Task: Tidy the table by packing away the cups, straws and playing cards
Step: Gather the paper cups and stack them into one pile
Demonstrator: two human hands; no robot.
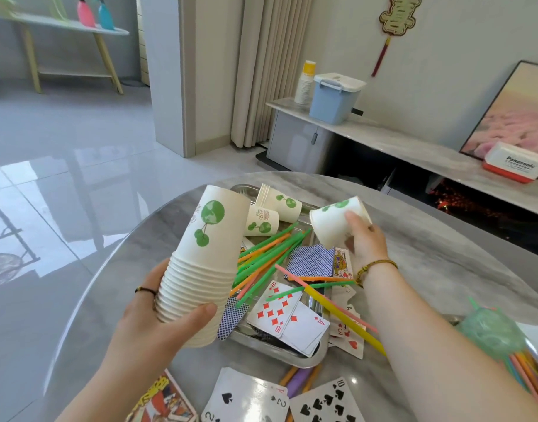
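Starting at the near edge, loose playing cards (325, 402) lie face up on the grey marbled surface (429, 254), a two and a ten of spades among them. Just beyond, the left hand (152, 315) has its fingers (156, 277) and thumb wrapped round the rim end of a tall stack of cups (209, 248), which tilts away, held up just left of the metal tray (307, 359). The tray holds more cards, some face up and some face down, with green, orange, pink and yellow straws (269, 254) strewn across them. Off to the right, a wrapped bundle of straws (493, 333) sits on the surface. Further out, the right hand (366, 242) grips a single cup (331, 223) on its side above the tray's far right corner, fingers curled round its wall. At the tray's far end, more tipped cups (284, 204) lie on their sides.
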